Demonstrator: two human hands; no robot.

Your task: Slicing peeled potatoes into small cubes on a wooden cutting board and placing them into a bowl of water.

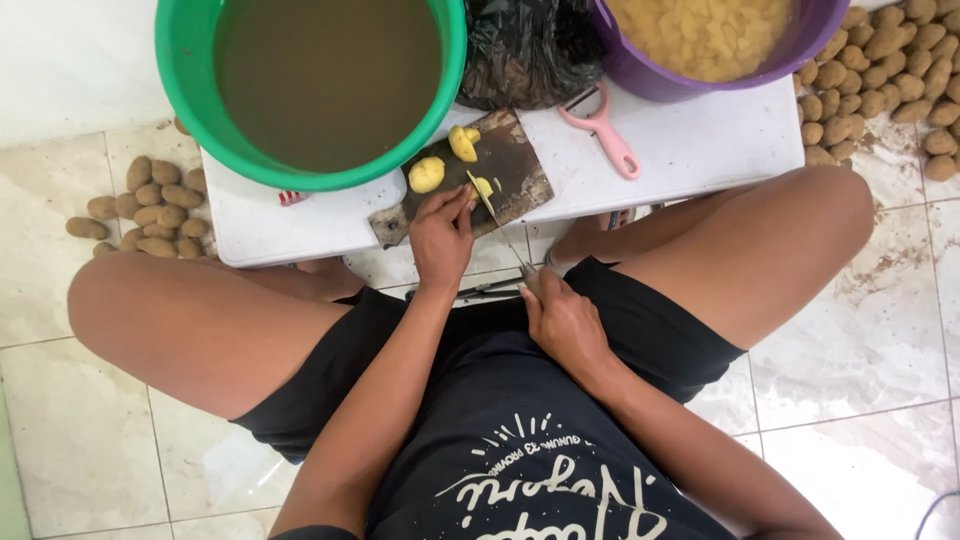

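- my left hand (441, 232) rests on the near edge of the board (520, 170), fingers bent down onto a small peeled potato piece (483, 186), pinning it there.
- my right hand (562, 318) is closed around the handle of the knife (497, 217); the handle itself is hidden in my fist.
- knife long axis: runs diagonally from my right hand, near my lap, up and to the left toward the board. the tip points away from me and lies at the pinned piece, just beside my left fingertips.
- the blade is thin and seen nearly edge-on; i cannot tell whether it has entered the piece.
- board: dark, rectangular, set askew on the white table (700, 150), its long axis slanting from near left to far right.
- two more peeled potatoes lie on the board: one rounded (427, 174) at its left side, one halved (463, 142) at the far edge.
- a pink peeler (606, 130) lies on the table right of the board, handle pointing toward me and to the right.
- a green tub (190, 60) of murky water stands at far left of the table; a purple tub (820, 40) of peeled pieces stands at far right, a black bag (525, 50) between them.
- unpeeled potatoes lie heaped on the floor at left (150, 205) and at right (890, 80).
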